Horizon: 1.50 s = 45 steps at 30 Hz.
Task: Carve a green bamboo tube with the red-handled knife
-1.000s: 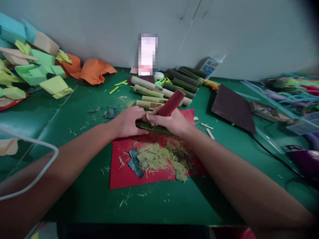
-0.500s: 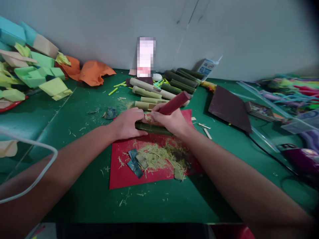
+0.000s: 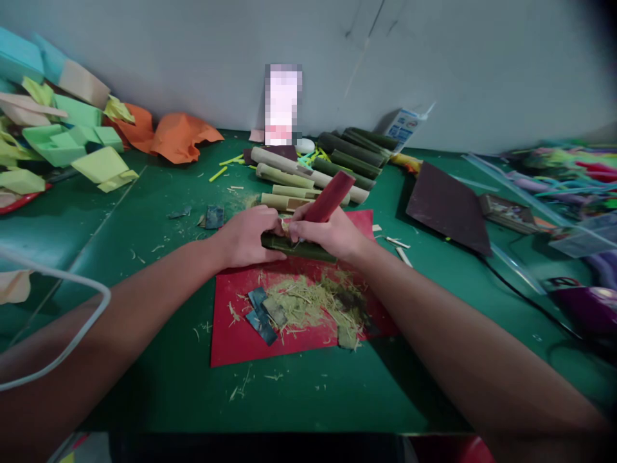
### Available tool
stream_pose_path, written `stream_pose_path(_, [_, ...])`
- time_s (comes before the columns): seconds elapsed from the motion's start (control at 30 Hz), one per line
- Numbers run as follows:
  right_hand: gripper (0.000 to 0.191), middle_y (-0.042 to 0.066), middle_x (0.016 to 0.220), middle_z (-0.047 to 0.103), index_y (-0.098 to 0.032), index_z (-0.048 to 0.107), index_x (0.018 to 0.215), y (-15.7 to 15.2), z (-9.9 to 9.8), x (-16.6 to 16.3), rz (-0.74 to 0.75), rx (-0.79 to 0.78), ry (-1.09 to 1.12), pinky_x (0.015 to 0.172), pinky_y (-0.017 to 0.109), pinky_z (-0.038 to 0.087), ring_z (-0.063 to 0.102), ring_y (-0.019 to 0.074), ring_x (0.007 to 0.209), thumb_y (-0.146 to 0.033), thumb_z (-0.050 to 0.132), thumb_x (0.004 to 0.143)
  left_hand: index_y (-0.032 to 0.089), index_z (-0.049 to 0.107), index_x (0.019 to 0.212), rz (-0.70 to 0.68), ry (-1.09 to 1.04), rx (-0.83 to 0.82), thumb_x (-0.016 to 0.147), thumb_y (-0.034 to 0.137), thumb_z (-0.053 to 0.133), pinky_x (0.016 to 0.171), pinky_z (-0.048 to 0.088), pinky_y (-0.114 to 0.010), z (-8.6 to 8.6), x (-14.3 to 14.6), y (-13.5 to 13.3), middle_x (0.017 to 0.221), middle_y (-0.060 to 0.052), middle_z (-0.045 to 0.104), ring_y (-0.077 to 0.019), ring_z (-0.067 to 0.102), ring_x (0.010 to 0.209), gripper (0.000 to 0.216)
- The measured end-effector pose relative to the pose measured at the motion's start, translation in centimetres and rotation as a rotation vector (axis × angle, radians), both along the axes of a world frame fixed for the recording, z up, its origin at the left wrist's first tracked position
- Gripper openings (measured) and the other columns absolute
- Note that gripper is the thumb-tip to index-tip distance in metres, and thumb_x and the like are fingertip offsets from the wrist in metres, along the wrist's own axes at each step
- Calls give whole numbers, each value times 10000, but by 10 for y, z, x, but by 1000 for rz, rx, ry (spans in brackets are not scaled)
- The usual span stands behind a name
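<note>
My left hand [image 3: 248, 236] is closed over one end of a dark green bamboo piece [image 3: 308, 251] and presses it down on a red sheet [image 3: 231, 334]. My right hand [image 3: 330, 235] grips a dark red cylindrical tool [image 3: 330, 196], its far end pointing up and away, its near end at the bamboo between my hands. Pale green shavings [image 3: 308, 305] and a few bluish scraps [image 3: 260, 315] lie on the red sheet in front of my hands.
Peeled and unpeeled bamboo sticks [image 3: 318, 170] are piled behind my hands. Folded coloured paper [image 3: 72, 138] sits at the far left, a dark brown sheet [image 3: 446, 206] and a black cable [image 3: 520, 292] at the right. A white cord [image 3: 72, 334] crosses my left forearm.
The red tool's far end swung right and then back left while its near end stayed at the bamboo. Both hands have kept their hold and place.
</note>
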State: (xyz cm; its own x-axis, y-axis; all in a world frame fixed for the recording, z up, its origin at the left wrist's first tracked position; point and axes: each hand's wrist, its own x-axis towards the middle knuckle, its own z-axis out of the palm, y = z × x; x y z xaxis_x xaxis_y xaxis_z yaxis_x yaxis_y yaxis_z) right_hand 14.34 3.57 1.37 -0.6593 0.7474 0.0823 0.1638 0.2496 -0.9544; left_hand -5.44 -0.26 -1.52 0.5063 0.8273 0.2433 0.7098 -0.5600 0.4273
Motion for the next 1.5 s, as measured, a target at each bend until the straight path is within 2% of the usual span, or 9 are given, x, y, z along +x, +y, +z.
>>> stream_pose_path(0.23, [157,-5,609,624,-179,618,592,-2,2,0,9,12,-22,631,272,449,542,118,613,-275,673,703,187,693,896,3,3,-20,736,398,765,762,410,-342,1,0,0,864,-39,587,-232,559,882,274])
stream_pose_path(0.43, [177,-7,609,639,-180,644,651,1,0,0,25,-38,-11,610,275,453,554,128,613,-319,753,667,188,681,850,-10,14,18,742,418,763,743,404,-333,1,1,0,836,-32,584,-219,548,843,267])
stream_pose_path(0.67, [172,-6,645,638,-178,644,683,-2,-1,-1,11,-22,27,612,279,463,561,129,636,-287,768,633,179,560,773,20,19,20,721,433,779,693,391,-321,1,1,0,819,-31,572,-210,535,809,339])
stream_pose_path(0.87, [204,-1,713,649,-180,647,717,-3,-5,0,-14,15,41,613,275,465,570,133,678,-298,790,632,183,529,760,27,2,31,710,432,781,665,368,-318,-1,0,1,797,-25,550,-204,510,776,357])
stream_pose_path(0.93, [173,6,721,643,-184,640,710,-2,-5,-1,-93,83,34,618,285,461,561,140,690,-295,766,668,181,543,762,9,-12,42,705,408,785,681,378,-325,-1,0,0,803,-28,560,-210,517,792,337])
stream_pose_path(1.03, [112,7,709,610,-195,619,682,1,-5,-2,-344,255,69,649,301,456,532,140,692,-261,693,734,172,585,781,-20,-30,44,735,389,765,727,403,-341,0,2,-2,814,-37,579,-221,534,828,285])
stream_pose_path(1.07, [115,4,701,601,-194,618,684,2,-5,-2,-369,277,87,665,303,456,528,138,693,-265,686,744,170,597,791,-24,-28,39,745,388,758,739,409,-346,1,2,-2,820,-40,584,-224,538,839,276])
stream_pose_path(1.3, [176,-13,608,574,-187,592,628,-1,-2,1,-136,54,73,556,276,411,484,110,574,-315,662,727,180,626,827,-24,-13,19,746,394,761,757,417,-343,0,2,-1,853,-38,604,-222,550,862,265])
stream_pose_path(1.5, [191,2,620,606,-188,597,624,1,-2,2,-45,26,4,592,283,413,506,124,607,-321,688,726,184,633,840,-45,-47,55,738,387,773,762,418,-340,-3,0,0,850,-27,622,-214,565,847,266])
